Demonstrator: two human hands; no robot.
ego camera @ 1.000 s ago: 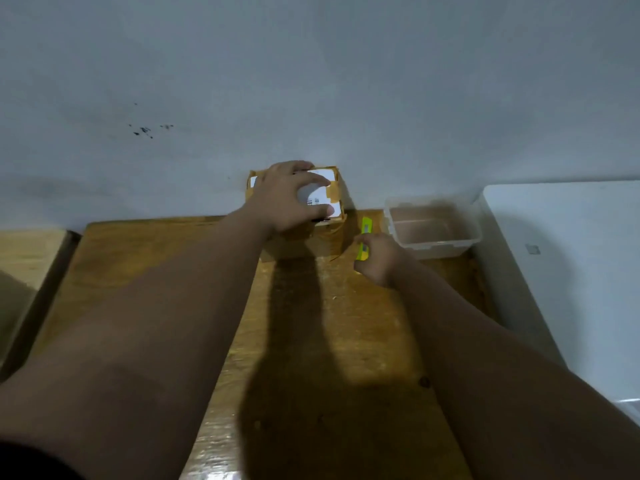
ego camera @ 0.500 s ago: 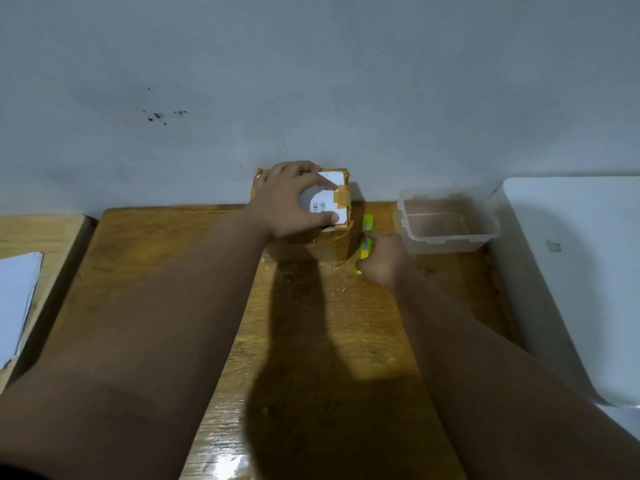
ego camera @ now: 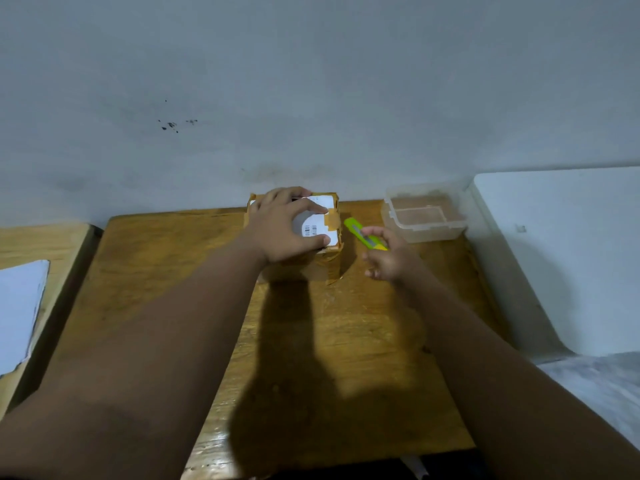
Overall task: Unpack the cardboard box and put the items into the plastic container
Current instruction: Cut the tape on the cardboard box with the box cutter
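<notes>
Head view, the only one. Your left hand is spread flat on top of the cardboard box, fingers splayed across its white shipping label; judged, this pins the box so it will not slide while the tape is cut. The box is still sealed with brown tape and sits at the far edge of the wooden table, against the wall. Just right of the box, your right hand holds a green-yellow utility knife in a loose pinch, its far tip angled toward the box's top right corner but apart from it. Whether the blade is extended is too small to tell. Farther right of the box, past the knife, the plastic container stands with nothing visible inside, near enough for a short transfer once the box opens. Well left of the box, a white sheet lies on a neighbouring surface. Judged: unpacking has not begun; cutting comes first.
</notes>
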